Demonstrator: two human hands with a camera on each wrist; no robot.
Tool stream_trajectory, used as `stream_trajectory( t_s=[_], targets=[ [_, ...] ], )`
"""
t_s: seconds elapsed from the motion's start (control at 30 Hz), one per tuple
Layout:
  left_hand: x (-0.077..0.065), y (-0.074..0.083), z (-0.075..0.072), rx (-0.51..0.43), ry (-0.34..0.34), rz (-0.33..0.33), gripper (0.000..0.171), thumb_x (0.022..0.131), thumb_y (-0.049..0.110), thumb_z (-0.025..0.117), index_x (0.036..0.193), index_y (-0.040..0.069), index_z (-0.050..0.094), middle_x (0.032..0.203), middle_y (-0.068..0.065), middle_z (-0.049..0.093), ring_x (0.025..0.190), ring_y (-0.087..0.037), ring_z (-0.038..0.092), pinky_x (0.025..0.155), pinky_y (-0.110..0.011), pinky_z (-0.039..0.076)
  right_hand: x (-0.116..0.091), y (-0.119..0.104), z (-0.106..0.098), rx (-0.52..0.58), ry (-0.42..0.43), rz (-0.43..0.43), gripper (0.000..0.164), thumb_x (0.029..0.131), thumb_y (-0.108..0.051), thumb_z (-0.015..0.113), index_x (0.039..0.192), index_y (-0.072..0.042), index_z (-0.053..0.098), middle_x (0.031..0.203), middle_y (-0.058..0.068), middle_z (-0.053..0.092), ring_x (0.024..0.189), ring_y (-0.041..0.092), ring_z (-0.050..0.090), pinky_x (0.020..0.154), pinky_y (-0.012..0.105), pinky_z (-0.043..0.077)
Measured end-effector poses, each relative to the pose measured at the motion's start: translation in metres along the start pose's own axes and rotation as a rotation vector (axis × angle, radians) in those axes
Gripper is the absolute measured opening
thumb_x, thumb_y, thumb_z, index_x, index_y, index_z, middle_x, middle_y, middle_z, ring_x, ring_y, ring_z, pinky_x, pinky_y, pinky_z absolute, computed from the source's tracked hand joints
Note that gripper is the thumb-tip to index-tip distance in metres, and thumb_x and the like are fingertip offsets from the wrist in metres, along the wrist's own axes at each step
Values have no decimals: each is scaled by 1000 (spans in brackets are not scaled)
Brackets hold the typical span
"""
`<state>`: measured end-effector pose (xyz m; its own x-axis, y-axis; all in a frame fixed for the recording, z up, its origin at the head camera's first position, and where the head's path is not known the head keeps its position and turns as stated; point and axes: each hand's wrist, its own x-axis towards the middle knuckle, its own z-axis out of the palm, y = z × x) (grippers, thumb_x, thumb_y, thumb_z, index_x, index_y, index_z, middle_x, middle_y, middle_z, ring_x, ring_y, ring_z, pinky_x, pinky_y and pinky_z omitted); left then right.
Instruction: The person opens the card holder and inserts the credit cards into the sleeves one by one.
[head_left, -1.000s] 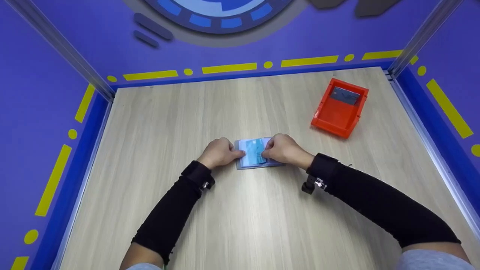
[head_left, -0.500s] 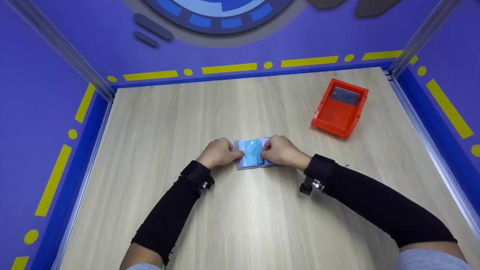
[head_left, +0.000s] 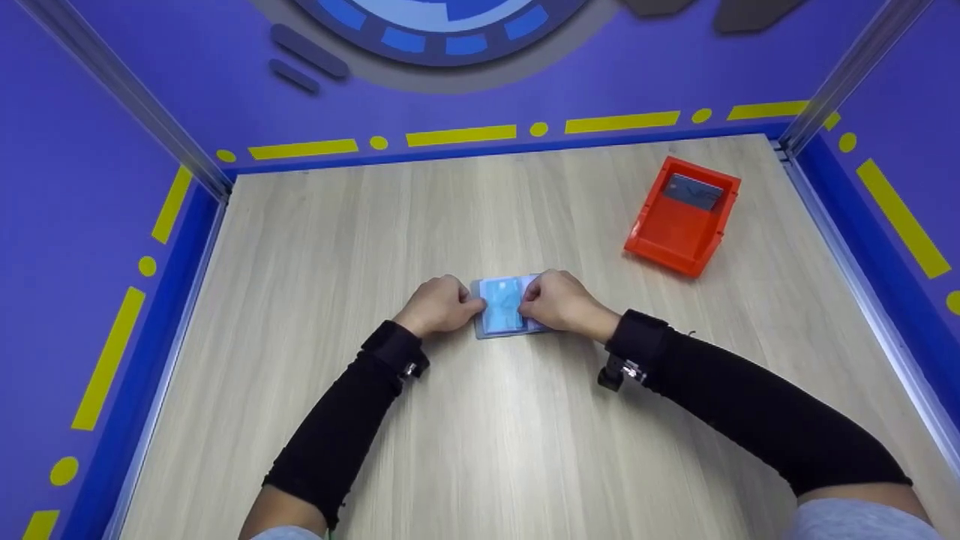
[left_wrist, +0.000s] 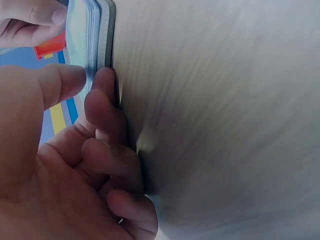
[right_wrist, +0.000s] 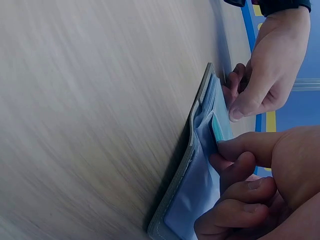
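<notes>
A grey card holder [head_left: 477, 326] with clear plastic sleeves lies open on the table, its stacked sleeves [left_wrist: 92, 30] showing edge-on in the left wrist view. My left hand [head_left: 439, 306] pinches its left edge, thumb on top and fingertips along the cover. A light-blue card [head_left: 502, 306] lies over the left page, mostly within a sleeve as far as I can tell. Between thumb and index finger, my right hand [head_left: 564, 304] pinches the card's right edge [right_wrist: 216, 129]. The right-hand page [right_wrist: 192, 200] shows a bare clear sleeve, partly hidden by my curled fingers.
At the back right of the wooden table [head_left: 360, 247] stands a red bin [head_left: 675, 232] with a dark grey card [head_left: 694, 193] inside. Blue-purple panels [head_left: 480, 109] wall the back and both sides.
The light-blue card has slid left, farther over the left page, with my right hand following slightly left. My left hand has kept its grip on the holder.
</notes>
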<state>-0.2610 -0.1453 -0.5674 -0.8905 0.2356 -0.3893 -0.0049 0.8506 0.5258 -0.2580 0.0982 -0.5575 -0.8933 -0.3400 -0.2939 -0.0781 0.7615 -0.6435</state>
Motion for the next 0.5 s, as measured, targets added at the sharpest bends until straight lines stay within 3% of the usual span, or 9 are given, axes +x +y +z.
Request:
stream_trajectory(
  t_s=[0.5],
  targets=[
    [-1,1,4,8,34,-14,66,100,63,73,55,23,45,55,12,37,54,-10,37,53,-29,30,-2,4,-12,-38,21,-79,18,97,-18,73,91,-7,86,83,0,72,80,17,60,69,28,44]
  ],
)
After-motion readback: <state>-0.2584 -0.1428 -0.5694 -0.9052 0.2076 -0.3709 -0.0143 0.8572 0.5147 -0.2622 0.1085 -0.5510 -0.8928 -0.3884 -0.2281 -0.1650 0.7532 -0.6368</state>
